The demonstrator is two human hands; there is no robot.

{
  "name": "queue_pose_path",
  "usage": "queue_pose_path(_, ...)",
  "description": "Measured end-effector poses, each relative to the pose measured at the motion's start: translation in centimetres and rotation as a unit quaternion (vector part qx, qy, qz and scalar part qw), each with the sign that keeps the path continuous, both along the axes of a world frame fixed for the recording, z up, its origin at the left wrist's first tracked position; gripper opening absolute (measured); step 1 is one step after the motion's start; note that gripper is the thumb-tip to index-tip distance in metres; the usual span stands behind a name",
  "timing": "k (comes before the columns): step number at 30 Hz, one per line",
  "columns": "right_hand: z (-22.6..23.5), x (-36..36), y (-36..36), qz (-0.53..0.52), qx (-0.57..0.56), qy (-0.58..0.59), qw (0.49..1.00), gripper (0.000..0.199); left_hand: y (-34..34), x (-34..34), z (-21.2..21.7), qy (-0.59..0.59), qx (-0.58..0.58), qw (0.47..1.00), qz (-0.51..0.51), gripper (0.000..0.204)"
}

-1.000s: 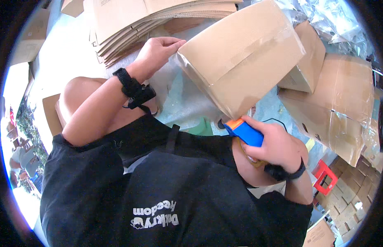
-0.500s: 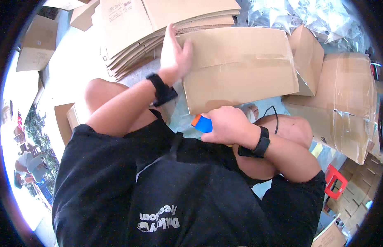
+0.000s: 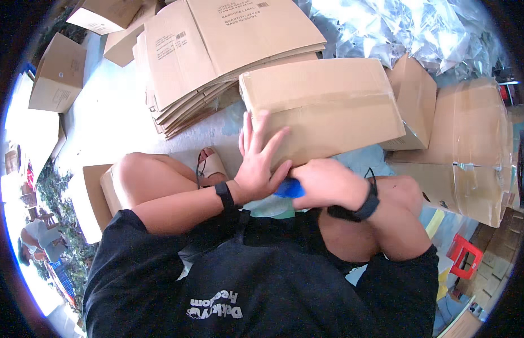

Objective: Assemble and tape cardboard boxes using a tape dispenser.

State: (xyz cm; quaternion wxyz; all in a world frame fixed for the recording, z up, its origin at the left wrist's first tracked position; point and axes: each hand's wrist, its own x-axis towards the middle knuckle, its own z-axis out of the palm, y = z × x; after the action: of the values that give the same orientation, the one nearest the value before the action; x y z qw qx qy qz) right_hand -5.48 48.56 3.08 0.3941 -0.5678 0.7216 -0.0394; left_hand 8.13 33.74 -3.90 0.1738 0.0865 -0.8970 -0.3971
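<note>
A closed cardboard box (image 3: 335,107) lies in front of me, with a strip of clear tape along its seam. My left hand (image 3: 256,163) rests against its near left corner, fingers spread. My right hand (image 3: 329,183), by the box's near edge, is closed around a blue handheld tool (image 3: 290,188). Most of that tool is hidden by my fingers, so I cannot make out its exact kind. My left thumb is very close to it; whether they touch is unclear.
Flattened cartons (image 3: 233,39) are stacked beyond the box on the left. Clear plastic bags (image 3: 397,34) heap up at the far right. More cartons (image 3: 470,129) stand at the right, near a red plastic stool (image 3: 465,256). Open boxes (image 3: 59,70) are at the left.
My left hand has come down from the box's far left corner to its near left corner, beside my right hand. The tool's orange edge no longer shows. The view has shifted slightly.
</note>
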Motion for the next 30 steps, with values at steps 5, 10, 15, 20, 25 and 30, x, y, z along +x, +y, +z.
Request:
queue_pose_path(5,8.0,-8.4,3.0,-0.158,-0.035,-0.128,0.978,0.088,-5.7,-2.6,-0.8,0.060,-0.083,0.995,-0.004,0.048)
queue_pose_path(10,6.6,-16.5,8.4,-0.346,-0.222,-0.277,0.869,0.083,-8.7,-5.1,-1.3,0.139,0.093,0.986,0.007,0.050)
queue_pose_path(15,1.0,-19.2,10.6,-0.565,-0.164,-0.338,0.735,0.049,-9.5,-7.1,-1.7,0.099,0.238,0.959,0.122,0.037)
queue_pose_path(20,0.5,-18.4,12.4,-0.540,-0.120,-0.146,0.820,0.043,-10.7,-8.7,-1.7,-0.087,0.079,0.977,0.176,0.063)
queue_pose_path(25,-3.1,-19.9,14.3,-0.563,-0.106,-0.114,0.812,0.044,-10.3,-9.7,-2.4,-0.162,0.555,0.811,0.086,0.074)
queue_pose_path(30,-3.0,-19.9,16.9,-0.576,-0.156,-0.070,0.799,0.043,-8.5,-10.2,0.8,-0.332,0.426,0.841,0.018,0.064)
